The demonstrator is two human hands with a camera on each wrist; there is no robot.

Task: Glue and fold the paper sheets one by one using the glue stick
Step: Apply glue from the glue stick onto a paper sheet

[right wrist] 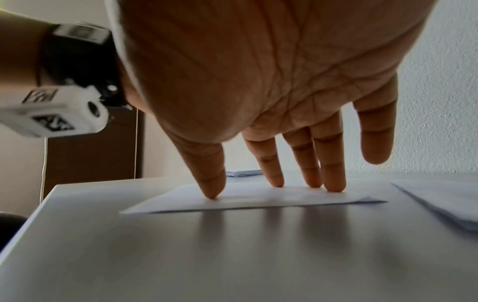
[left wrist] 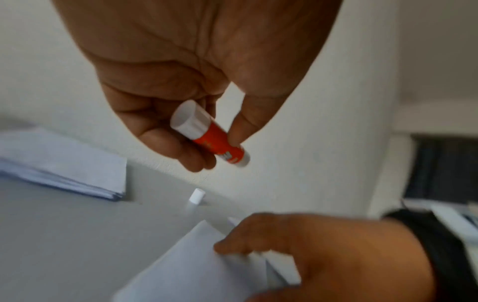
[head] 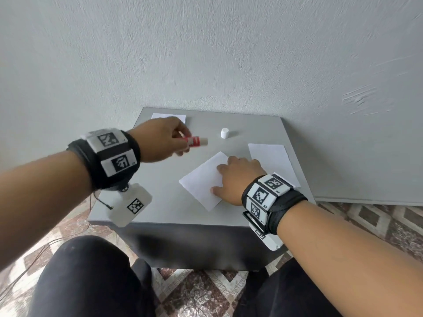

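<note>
My left hand point(head: 160, 140) pinches a red glue stick point(head: 196, 142) with its cap off, held above the grey table point(head: 164, 202), tip pointing right. In the left wrist view the thumb and fingers grip the glue stick point(left wrist: 207, 134) round its red barrel. Its white cap point(head: 224, 133) stands upright on the table near the back. A white paper sheet point(head: 201, 179) lies at the table's middle, turned at an angle. My right hand point(head: 235, 177) presses on it with straight fingers point(right wrist: 333, 179); the sheet point(right wrist: 258, 201) lies flat with one corner slightly lifted.
A stack of white sheets point(head: 272, 161) lies at the table's right side. Another stack of paper point(head: 168, 117) sits at the back left, near the wall point(head: 206, 53). The table's front edge is close to my knees; a patterned floor surrounds it.
</note>
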